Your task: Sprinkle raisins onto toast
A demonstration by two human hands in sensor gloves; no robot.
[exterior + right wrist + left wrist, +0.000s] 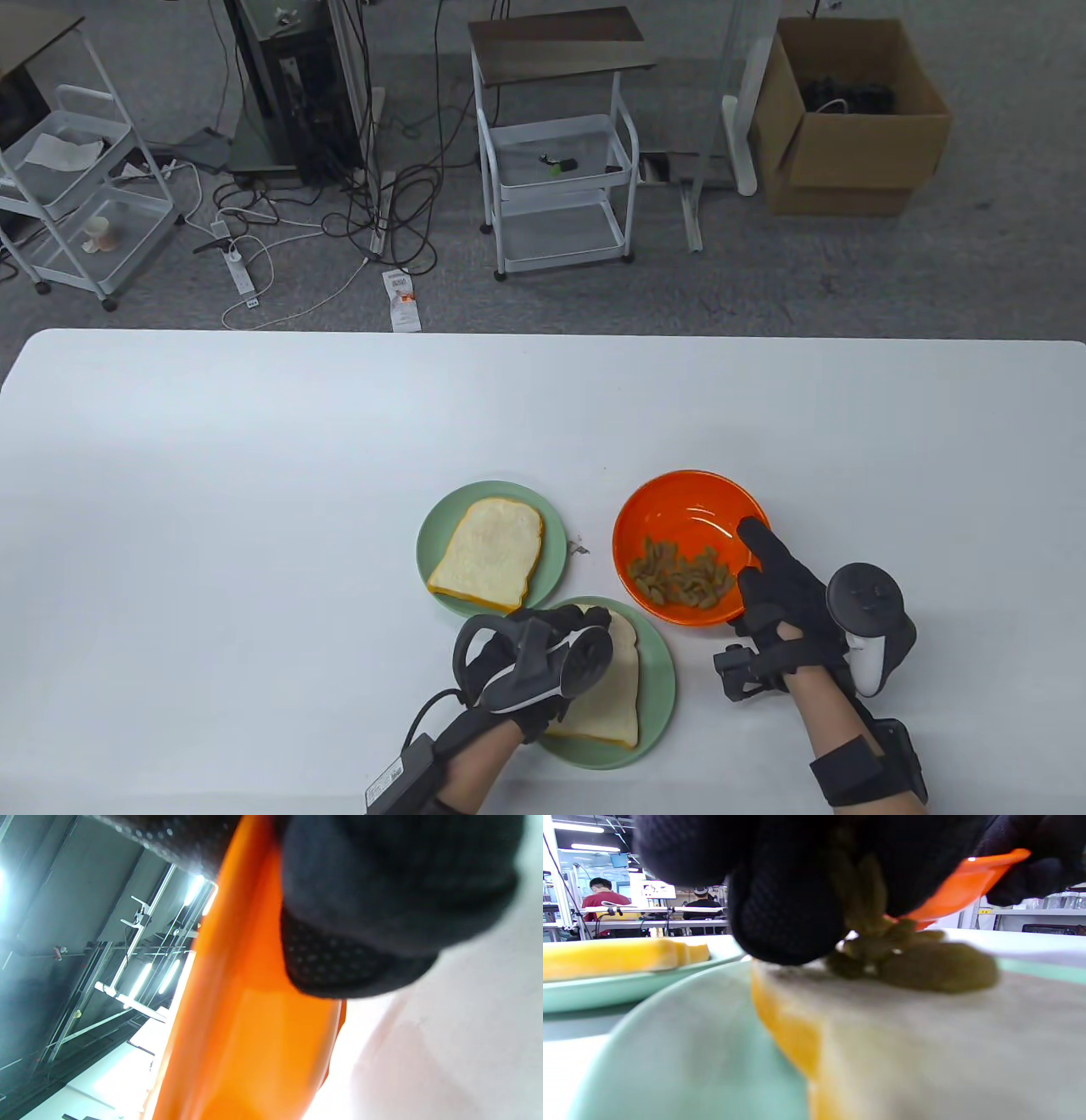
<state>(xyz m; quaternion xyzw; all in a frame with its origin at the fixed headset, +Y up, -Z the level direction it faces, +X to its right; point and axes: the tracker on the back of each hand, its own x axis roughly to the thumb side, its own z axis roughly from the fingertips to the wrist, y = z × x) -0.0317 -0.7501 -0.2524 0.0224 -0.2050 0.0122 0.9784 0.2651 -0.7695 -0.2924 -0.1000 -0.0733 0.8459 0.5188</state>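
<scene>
A slice of toast lies on the near green plate. My left hand hovers low over its far end. In the left wrist view my left hand pinches a few raisins, and a small clump of raisins lies on the toast just below it. The orange bowl holds a pile of raisins. My right hand grips the bowl's near right rim, thumb inside; the right wrist view shows its fingers against the bowl wall.
A second slice of toast lies bare on the far green plate, left of the bowl; it also shows in the left wrist view. A few crumbs lie between plate and bowl. The white table stretches left and back.
</scene>
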